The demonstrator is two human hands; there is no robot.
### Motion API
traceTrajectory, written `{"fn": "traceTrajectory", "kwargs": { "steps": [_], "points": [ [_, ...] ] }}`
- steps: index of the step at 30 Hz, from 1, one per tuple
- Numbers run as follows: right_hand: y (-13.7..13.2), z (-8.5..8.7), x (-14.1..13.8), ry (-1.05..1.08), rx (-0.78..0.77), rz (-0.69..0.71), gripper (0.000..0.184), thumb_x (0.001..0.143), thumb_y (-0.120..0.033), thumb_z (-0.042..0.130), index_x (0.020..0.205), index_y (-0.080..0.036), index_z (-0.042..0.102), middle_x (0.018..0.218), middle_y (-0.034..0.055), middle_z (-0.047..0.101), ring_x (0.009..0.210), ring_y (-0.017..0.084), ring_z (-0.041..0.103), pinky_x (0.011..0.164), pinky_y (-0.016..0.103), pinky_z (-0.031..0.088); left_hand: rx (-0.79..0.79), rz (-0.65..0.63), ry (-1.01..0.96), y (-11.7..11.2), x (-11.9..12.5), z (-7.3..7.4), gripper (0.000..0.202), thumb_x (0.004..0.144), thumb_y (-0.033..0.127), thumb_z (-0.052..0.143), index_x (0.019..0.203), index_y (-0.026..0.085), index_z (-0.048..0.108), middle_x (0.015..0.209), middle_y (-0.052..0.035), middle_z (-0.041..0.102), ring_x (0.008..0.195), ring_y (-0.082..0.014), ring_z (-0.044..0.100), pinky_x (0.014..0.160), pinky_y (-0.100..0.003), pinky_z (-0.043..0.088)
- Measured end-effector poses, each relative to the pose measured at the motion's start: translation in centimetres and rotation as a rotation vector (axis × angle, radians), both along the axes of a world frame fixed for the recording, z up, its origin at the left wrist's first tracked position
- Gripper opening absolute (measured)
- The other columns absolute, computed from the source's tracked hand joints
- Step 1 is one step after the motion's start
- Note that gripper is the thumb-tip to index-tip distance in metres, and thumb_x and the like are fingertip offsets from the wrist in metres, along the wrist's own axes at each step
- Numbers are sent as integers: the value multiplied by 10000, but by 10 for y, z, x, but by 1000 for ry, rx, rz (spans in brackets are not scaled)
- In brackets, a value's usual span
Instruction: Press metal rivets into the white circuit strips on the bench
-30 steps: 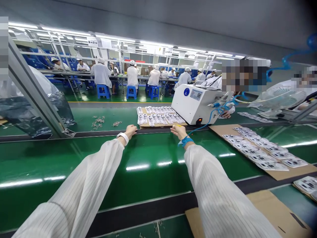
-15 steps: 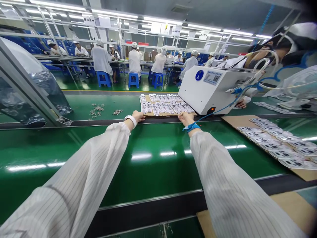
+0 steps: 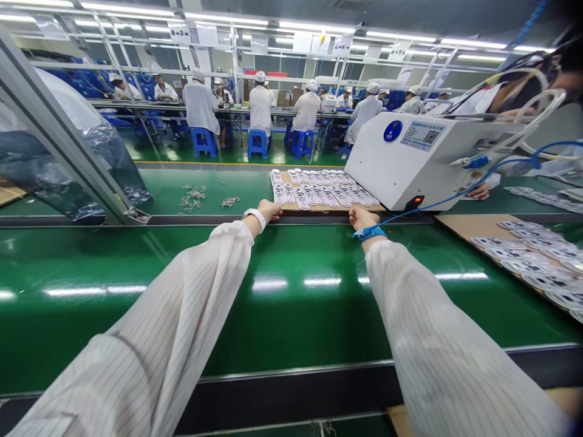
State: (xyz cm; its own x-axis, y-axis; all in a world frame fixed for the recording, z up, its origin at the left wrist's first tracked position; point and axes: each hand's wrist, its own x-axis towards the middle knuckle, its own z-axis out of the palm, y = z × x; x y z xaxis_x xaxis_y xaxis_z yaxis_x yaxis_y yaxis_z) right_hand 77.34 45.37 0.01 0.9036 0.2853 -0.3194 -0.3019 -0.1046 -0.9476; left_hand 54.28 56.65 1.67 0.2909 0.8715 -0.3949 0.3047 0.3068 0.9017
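A cardboard sheet [image 3: 285, 176] lies on the far green bench beyond the belt, carrying rows of white, slipper-shaped flat pieces [image 3: 314, 195] with dark cut-outs. My left hand [image 3: 270, 210], below a white wristband, has its fingers closed at the sheet's near left corner. Near the sheet's right corner, my right hand [image 3: 363, 216] pinches the same front edge; a blue wrist strap [image 3: 370, 232] with a cord circles that wrist. The fingertips of both hands are partly hidden.
A white machine [image 3: 410, 158] stands right against the sheet, its red switch lit. Small metal parts [image 3: 194, 197] lie in piles at left. Another loaded cardboard [image 3: 473, 226] rests on the green belt [image 3: 296, 321] at right. Behind the machine, a co-worker's hand [image 3: 478, 191] shows. A metal post [image 3: 68, 121] slants at left.
The camera view has turned a little left, so everything sits further right in the picture. Both hands stay at the cardboard's near edge; the sheet shows no clear movement beside the machine.
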Motion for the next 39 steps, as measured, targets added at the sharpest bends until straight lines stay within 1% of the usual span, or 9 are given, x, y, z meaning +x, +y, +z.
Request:
{"fn": "traceTrajectory", "kwargs": {
  "steps": [4, 8, 11, 14, 18, 21, 28, 33, 39],
  "points": [
    [-5, 3, -6, 32, -51, -11, 264, 915, -311, 577, 1122, -149, 564, 1056, 58, 606, 839, 162, 620, 693, 330, 553, 4, -21, 5, -6, -12, 2, 305, 912, 315, 583, 1159, 140, 551, 1142, -88, 580, 960, -204, 607, 808, -393, 531],
    [-21, 8, -20, 59, -69, 14, 250, 916, -311, 575, 1103, -145, 569, 1015, 49, 612, 792, 147, 619, 653, 303, 552, 3, -36, 14, -19, -30, 5, 286, 913, 313, 582, 1137, 136, 560, 1107, -82, 592, 924, -192, 615, 780, -372, 539],
    [-38, 10, -33, 71, -63, 43, 249, 916, -310, 576, 1103, -146, 570, 1022, 51, 612, 801, 149, 620, 661, 308, 552, -7, -51, 14, -31, -46, 8, 271, 916, 313, 578, 1123, 138, 566, 1085, -77, 599, 895, -180, 619, 758, -354, 544],
    [-53, 10, -44, 78, -44, 79, 258, 914, -313, 578, 1112, -148, 570, 1047, 57, 610, 834, 161, 621, 691, 329, 553, -24, -74, 12, -41, -62, 12, 276, 915, 310, 579, 1131, 139, 563, 1102, -80, 593, 914, -186, 616, 773, -365, 541],
    [-66, 12, -50, 86, -18, 101, 251, 915, -309, 577, 1105, -145, 572, 1037, 54, 613, 825, 157, 623, 688, 323, 553, -50, -104, -3, -47, -72, 17, 281, 914, 305, 581, 1138, 136, 560, 1112, -83, 590, 925, -190, 614, 780, -369, 540],
    [-74, 16, -40, 77, -13, 72, 250, 918, -308, 573, 1107, -145, 569, 1025, 52, 614, 805, 150, 623, 668, 311, 553, -76, -119, -13, -46, -73, 19, 290, 912, 304, 584, 1144, 131, 557, 1111, -86, 590, 924, -191, 616, 779, -369, 541],
    [-92, 29, 6, -14, -54, -48, 268, 915, -300, 577, 1139, -153, 558, 1089, 64, 597, 869, 170, 618, 714, 340, 553, -103, -90, -19, -27, -70, 20, 286, 917, 312, 575, 1148, 145, 556, 1123, -82, 586, 935, -194, 611, 789, -378, 537],
    [-84, 24, 22, -62, -64, -55, 248, 912, -293, 582, 1114, -149, 567, 1054, 55, 605, 832, 157, 619, 682, 319, 554, -68, -62, -95, -15, -58, 17, 285, 917, 317, 576, 1132, 131, 561, 1091, -83, 597, 900, -183, 619, 763, -357, 543],
    [-76, 15, 26, -76, -95, -77, 245, 911, -290, 583, 1113, -152, 566, 1053, 55, 603, 825, 154, 617, 671, 310, 554, -19, -27, -133, -18, -50, 11, 284, 915, 309, 580, 1138, 135, 559, 1101, -82, 593, 911, -186, 618, 768, -362, 543]
  ]
}}
